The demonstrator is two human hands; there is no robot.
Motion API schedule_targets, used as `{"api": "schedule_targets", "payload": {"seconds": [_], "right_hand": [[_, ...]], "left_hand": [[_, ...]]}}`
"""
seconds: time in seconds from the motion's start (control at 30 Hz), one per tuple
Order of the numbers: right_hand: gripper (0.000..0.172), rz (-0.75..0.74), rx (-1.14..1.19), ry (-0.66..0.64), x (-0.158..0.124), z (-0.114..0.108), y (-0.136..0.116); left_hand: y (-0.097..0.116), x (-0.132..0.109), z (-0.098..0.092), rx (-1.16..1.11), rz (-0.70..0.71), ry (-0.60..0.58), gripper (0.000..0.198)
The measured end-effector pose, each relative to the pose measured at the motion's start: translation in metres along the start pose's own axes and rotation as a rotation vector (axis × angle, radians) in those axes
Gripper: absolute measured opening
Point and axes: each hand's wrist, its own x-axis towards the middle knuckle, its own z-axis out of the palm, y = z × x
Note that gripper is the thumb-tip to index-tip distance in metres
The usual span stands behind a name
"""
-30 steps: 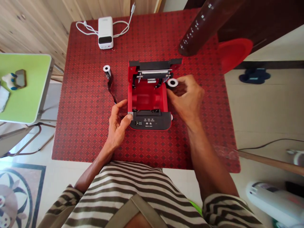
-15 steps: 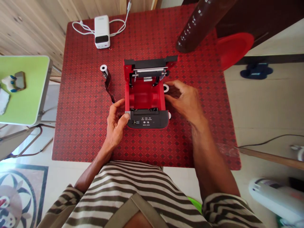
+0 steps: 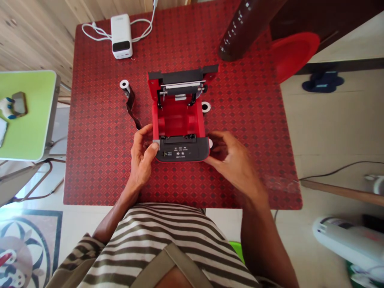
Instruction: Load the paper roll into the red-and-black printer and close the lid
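Note:
A red and black printer (image 3: 183, 149) sits on the red patterned table (image 3: 99, 168) with its lid raised and its red inner bay showing. My left hand (image 3: 142, 156) grips the printer's left side, thumb on the grey front corner. At the front right corner, beside a small white round piece (image 3: 210, 143), is my right hand (image 3: 231, 158), thumb and fingers apart; what its fingertips touch is partly hidden. A paper roll (image 3: 206, 107) stands against the printer's right side. Another roll (image 3: 124, 85) with a dark unrolled strip lies to the left.
A white power bank (image 3: 121, 36) with a looped cable lies at the back left. A dark bottle (image 3: 237, 34) stands at the back right, near a red chair or stool (image 3: 295, 54). A green table (image 3: 28, 116) is at the far left.
My right hand has moved from the paper roll beside the printer toward the front right corner. My left hand keeps its grip. The whole view has shifted slightly.

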Motion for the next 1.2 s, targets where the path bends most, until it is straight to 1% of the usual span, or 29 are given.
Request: {"api": "schedule_targets", "payload": {"seconds": [0.13,0.2,0.3,0.4,0.47,0.53,0.6,0.63,0.7,0.8,0.83,0.9,0.97,1.03,1.07,1.13,1.2], "right_hand": [[0.025,-0.001,-0.039,0.191,0.000,0.024,0.001],[0.021,-0.006,-0.024,0.225,0.001,0.030,0.003],[0.026,0.028,0.072,0.243,0.003,0.035,0.008],[0.038,0.091,0.267,0.321,0.003,0.035,0.013],[0.045,0.083,0.419,0.373,0.003,0.031,0.015],[0.049,0.044,0.525,0.383,0.001,0.022,0.014],[0.054,0.006,0.574,0.357,0.001,0.010,0.009],[0.056,-0.019,0.592,0.316,0.002,0.003,0.004],[0.057,-0.087,0.630,0.184,0.006,-0.011,-0.009],[0.046,-0.168,0.652,-0.037,0.019,-0.029,-0.037],[0.040,-0.173,0.618,-0.087,0.024,-0.033,-0.047],[0.029,-0.198,0.452,-0.140,0.035,-0.037,-0.066],[0.028,-0.293,0.185,-0.118,0.044,-0.034,-0.081],[0.031,-0.406,-0.095,-0.067,0.052,-0.026,-0.092],[0.031,-0.436,-0.219,-0.059,0.056,-0.020,-0.096],[0.031,-0.445,-0.425,-0.082,0.060,-0.007,-0.103],[0.029,-0.418,-0.588,-0.105,0.064,0.005,-0.110]], "left_hand": [[-0.003,0.002,0.000,0.007,0.037,-0.006,0.062],[-0.004,0.003,-0.001,0.013,0.049,-0.009,0.061],[-0.004,0.003,-0.002,0.026,0.057,-0.012,0.060],[-0.004,0.003,-0.003,0.019,0.064,-0.021,0.058],[-0.005,0.002,-0.003,0.005,0.074,-0.030,0.057],[-0.006,0.001,-0.003,-0.001,0.084,-0.024,0.056],[-0.007,0.000,-0.002,0.002,0.081,-0.012,0.056],[-0.007,0.000,-0.002,0.004,0.074,-0.009,0.056],[-0.008,-0.001,-0.001,0.000,0.055,-0.016,0.057],[-0.007,-0.002,0.002,-0.024,0.024,-0.025,0.060],[-0.006,-0.003,0.003,-0.030,0.010,-0.023,0.062],[-0.004,-0.003,0.004,-0.040,-0.023,-0.016,0.065],[-0.001,-0.004,0.005,-0.055,-0.063,-0.019,0.066],[0.001,-0.005,0.005,-0.070,-0.097,-0.024,0.066],[0.002,-0.006,0.005,-0.075,-0.109,-0.023,0.067],[0.004,-0.007,0.005,-0.079,-0.124,-0.021,0.072],[0.006,-0.008,0.005,-0.076,-0.137,-0.029,0.075]]}}
